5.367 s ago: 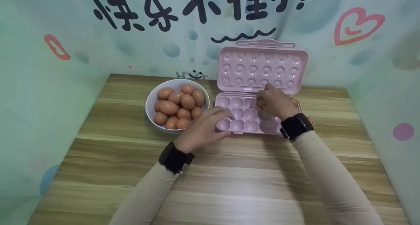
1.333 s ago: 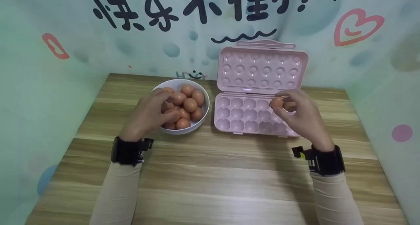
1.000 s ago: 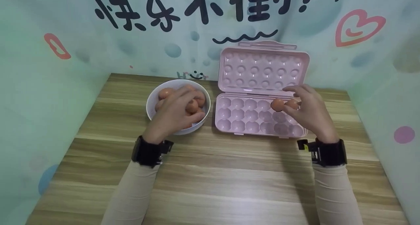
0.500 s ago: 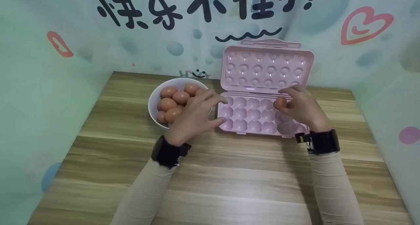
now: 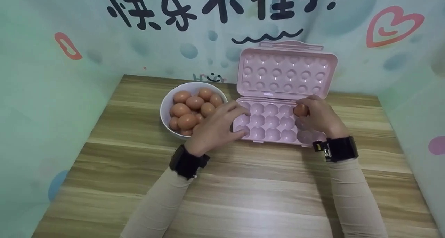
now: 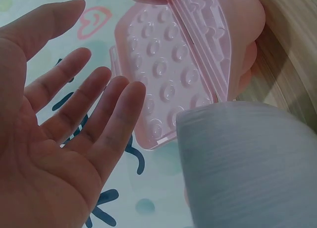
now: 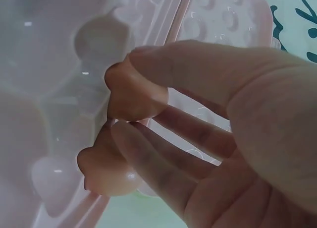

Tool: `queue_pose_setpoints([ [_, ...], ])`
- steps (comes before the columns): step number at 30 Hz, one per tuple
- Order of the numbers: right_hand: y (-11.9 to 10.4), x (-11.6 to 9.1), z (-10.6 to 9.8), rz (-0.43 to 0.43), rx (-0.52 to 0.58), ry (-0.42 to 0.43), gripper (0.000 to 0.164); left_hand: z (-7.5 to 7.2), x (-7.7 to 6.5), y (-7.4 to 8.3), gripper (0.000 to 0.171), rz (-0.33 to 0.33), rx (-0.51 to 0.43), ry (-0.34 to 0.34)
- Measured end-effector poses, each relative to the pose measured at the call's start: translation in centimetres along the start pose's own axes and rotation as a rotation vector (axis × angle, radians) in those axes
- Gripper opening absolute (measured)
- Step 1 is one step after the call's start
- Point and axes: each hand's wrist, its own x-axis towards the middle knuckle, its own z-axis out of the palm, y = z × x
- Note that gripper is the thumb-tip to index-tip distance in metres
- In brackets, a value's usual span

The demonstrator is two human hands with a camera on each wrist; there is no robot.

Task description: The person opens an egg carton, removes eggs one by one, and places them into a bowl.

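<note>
In the head view, my right hand [image 5: 323, 115] pinches a brown egg [image 5: 300, 110] at the back row of the pink egg box [image 5: 273, 121]. The right wrist view shows thumb and fingertips around this egg [image 7: 136, 91], low over the cups. A second egg [image 7: 109, 171] sits beside it at the box's end; the hand covers it in the head view. My left hand [image 5: 215, 126] holds nothing, its fingers loosely spread between the egg bowl and the box's left end. In the left wrist view, the left palm [image 6: 49, 163] shows bare.
A white bowl [image 5: 164, 111] heaped with brown eggs [image 5: 187, 121] stands left of the box, partly behind the left hand. The box lid [image 5: 288, 73] leans open against the printed backdrop [image 5: 139, 54]. Wooden tabletop [image 5: 250, 186] stretches in front.
My left hand has swept rightward across the bowl, empty, to the box's left end. My right hand has brought its egg down toward a back-row cup. The head view has shifted slightly.
</note>
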Motion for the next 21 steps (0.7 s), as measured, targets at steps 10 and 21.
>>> queue_pose_setpoints([
  [10, 0.07, -0.01, 0.26, -0.006, -0.03, 0.028, 0.035, 0.24, -0.04, -0.09, 0.036, 0.034, -0.019, 0.023],
  [21, 0.03, 0.17, 0.58, -0.008, -0.034, 0.063, 0.018, 0.33, -0.07, 0.29, 0.032, 0.023, -0.034, 0.03],
])
